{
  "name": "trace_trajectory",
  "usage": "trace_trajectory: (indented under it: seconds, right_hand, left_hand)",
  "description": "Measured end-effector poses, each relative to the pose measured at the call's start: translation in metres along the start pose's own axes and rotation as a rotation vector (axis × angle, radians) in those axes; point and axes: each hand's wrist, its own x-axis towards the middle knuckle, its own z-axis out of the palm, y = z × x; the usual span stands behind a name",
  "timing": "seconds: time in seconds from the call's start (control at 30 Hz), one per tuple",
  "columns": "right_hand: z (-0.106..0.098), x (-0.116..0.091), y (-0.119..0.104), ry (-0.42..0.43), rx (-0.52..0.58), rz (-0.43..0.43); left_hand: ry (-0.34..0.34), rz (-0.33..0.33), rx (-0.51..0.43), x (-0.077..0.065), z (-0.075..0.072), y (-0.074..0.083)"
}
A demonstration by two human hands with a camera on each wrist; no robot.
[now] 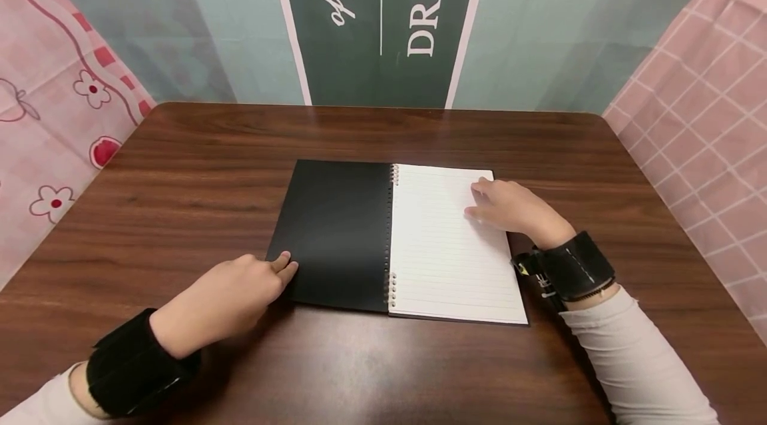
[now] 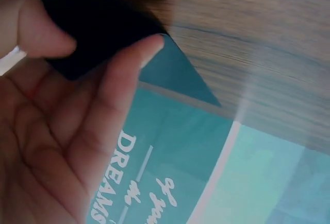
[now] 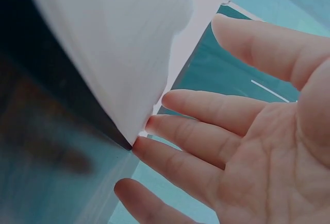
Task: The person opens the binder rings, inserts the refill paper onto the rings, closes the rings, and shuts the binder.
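A spiral notebook lies spread on the table, its black cover folded out to the left and white lined pages on the right. At the cover's left edge, fingertips of my left hand rest on the black surface. The left wrist view shows the thumb and a long finger beside the dark cover. My right hand touches the page stack near its outer edge, towards the far corner. In the right wrist view its fingers are extended, their tips at the page edge.
The brown wooden table extends on all sides of the notebook. Behind it hangs a green and teal cloth with white lettering. Pink patterned cloth borders the left, and pink checked cloth the right.
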Motion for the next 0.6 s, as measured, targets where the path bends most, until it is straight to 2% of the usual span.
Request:
trace_trajectory:
  seconds: [0.3,0.4,0.5,0.6]
  right_hand:
    - [0.0,0.0,-0.001,-0.003,-0.001,0.014]
    - [0.001,-0.001,-0.001,-0.009,-0.002,0.021]
    - [0.001,-0.001,-0.001,-0.013,-0.006,0.018]
    - [0.002,-0.001,-0.001,-0.014,-0.007,0.02]
  left_hand:
    - [-0.072,-0.093,-0.224,-0.01,-0.005,-0.012]
    - [-0.074,-0.115,-0.255,-0.012,-0.006,-0.014]
    - [-0.062,-0.126,-0.244,-0.016,-0.008,-0.016]
    - [-0.015,-0.131,-0.229,-0.021,-0.011,-0.02]
